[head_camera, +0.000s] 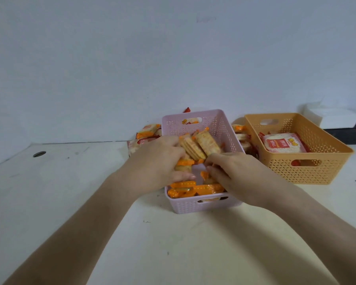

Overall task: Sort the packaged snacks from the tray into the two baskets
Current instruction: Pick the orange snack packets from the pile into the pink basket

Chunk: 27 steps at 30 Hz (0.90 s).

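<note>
A pink basket [201, 205] stands in the middle of the table, holding several orange-edged cracker packets [193, 189]. Both hands are inside it. My left hand [156, 163] grips orange packets [191, 148] that stand tilted at the basket's far side. My right hand [234, 173] has its fingers curled round other orange packets [205, 174] near the basket's middle. To the right, an orange basket [308, 173] holds red-and-white packets [282, 144]. More packets [147, 130] lie heaped behind the pink basket; the tray under them is hidden.
Loose packets [242, 136] lie between the two baskets. A white box or stack [333, 118] sits at the back right by the wall. A round cable hole [39, 154] is in the table at the left. Bare white tabletop [173, 243] lies in front.
</note>
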Tool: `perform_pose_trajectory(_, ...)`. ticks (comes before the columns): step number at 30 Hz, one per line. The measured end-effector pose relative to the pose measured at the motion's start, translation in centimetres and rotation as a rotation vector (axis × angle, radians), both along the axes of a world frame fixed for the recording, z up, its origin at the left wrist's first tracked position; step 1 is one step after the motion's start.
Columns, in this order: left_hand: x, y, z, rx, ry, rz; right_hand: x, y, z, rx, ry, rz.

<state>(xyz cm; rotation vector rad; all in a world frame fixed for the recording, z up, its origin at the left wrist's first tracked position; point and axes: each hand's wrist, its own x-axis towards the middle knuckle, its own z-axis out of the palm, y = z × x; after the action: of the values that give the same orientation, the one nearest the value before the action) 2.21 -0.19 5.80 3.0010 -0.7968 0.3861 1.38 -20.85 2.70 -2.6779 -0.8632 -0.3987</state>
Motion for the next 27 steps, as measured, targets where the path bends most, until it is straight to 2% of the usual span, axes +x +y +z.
perform_pose_trajectory(4,-0.4,0.7,-0.8,0.076,-0.057,0.002,-0.2,0.4,-0.2,-0.023,-0.025,-0.012)
perform_pose_trajectory(7,-0.6,0.0,-1.2,0.207,-0.154,-0.006,-0.1,0.8,0.0,-0.069,-0.016,-0.02)
perform_pose_trajectory(13,1.2,-0.9,-1.7,0.249,0.022,-0.081,0.6,1.2,1.3,-0.165,0.209,-0.008)
perform_pose_trajectory(16,1.3,-0.8,-1.2,0.17,0.092,-0.08,0.8,1.0,2.7,-0.188,0.277,0.006)
perform_pose_trajectory(19,1.5,-0.7,-0.1,0.032,0.118,-0.072,1.9,0.5,4.8,-0.084,0.154,-0.042)
perform_pose_trajectory(21,2.5,-0.8,0.5,-0.054,0.047,-0.067,3.5,0.5,5.7,-0.086,0.029,-0.118)
perform_pose_trajectory(24,5.0,-1.7,1.4,-0.072,-0.11,0.003,6.2,1.5,5.0,-0.313,-0.055,-0.202)
perform_pose_trajectory(27,7.0,-3.1,1.0,0.093,-0.089,0.148,8.0,2.6,2.9,-0.499,-0.1,-0.243)
